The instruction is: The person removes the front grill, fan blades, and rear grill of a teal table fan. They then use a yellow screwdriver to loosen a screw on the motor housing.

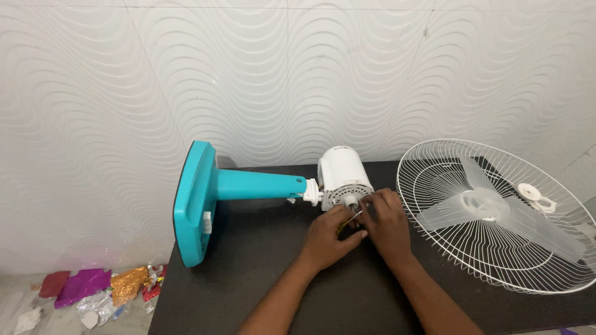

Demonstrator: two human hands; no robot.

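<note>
— Black desk fills our view from six o'clock upward; what do we have on it nearest to us?

— Our two forearms come in from six o'clock and meet near the middle. Our left hand is curled shut around a screwdriver with a yellow-and-dark handle, its thin shaft pointing toward one o'clock. Our right hand is half closed, fingertips pinched at the screwdriver's tip; whether it grips anything small there, we cannot tell.

— And just beyond the hands?

— The white fan motor lies on its side, its front face touching our fingers. At nine o'clock from it runs the teal stand, ending in the teal base tipped up on edge at the desk's left rim.

— To the right?

— At three o'clock the white wire guard lies flat, with the translucent blade and a white plastic nut resting inside it.

— Farthest off?

— A white wavy-patterned wall, and crumpled foil wrappers on the floor at eight o'clock.
</note>
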